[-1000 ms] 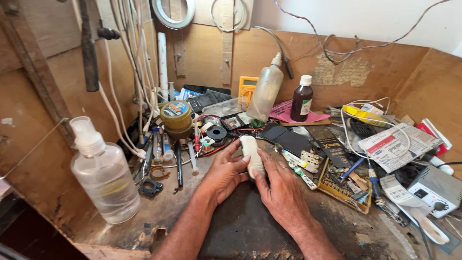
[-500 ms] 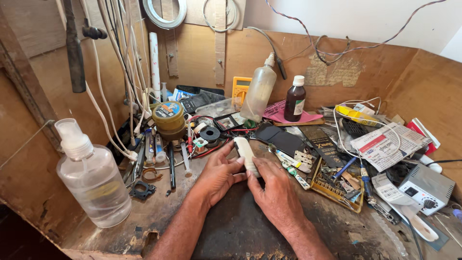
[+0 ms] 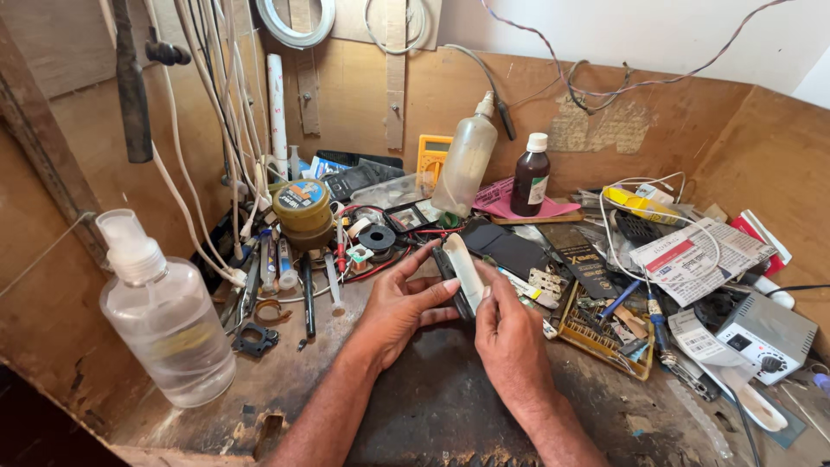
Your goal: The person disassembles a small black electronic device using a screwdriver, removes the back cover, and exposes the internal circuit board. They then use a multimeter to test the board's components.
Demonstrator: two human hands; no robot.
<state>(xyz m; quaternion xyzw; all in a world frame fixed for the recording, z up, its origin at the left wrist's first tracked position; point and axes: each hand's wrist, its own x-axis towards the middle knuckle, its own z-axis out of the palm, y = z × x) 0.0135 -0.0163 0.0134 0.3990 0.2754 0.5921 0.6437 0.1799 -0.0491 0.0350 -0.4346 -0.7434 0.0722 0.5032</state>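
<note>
Both of my hands hold a small flat device (image 3: 462,275) with a white face and a dark edge, tilted up on its side over a dark work mat (image 3: 432,406). My left hand (image 3: 393,307) grips it from the left with the fingers stretched along its side. Its lower right edge is pinched by my right hand (image 3: 510,333), thumb against the white face. Loose electronic parts and tools lie right behind it.
A clear plastic bottle (image 3: 164,316) stands at the left. Behind are a round tin (image 3: 303,212), a squeeze bottle (image 3: 465,160), a brown bottle (image 3: 530,177) and a yellow meter (image 3: 430,156). A circuit board (image 3: 605,333), papers (image 3: 696,255) and a grey box (image 3: 765,333) crowd the right. Cables hang at the back left.
The device has been turned more upright between my hands, and my left fingers have slid along its side. The camera has shifted slightly.
</note>
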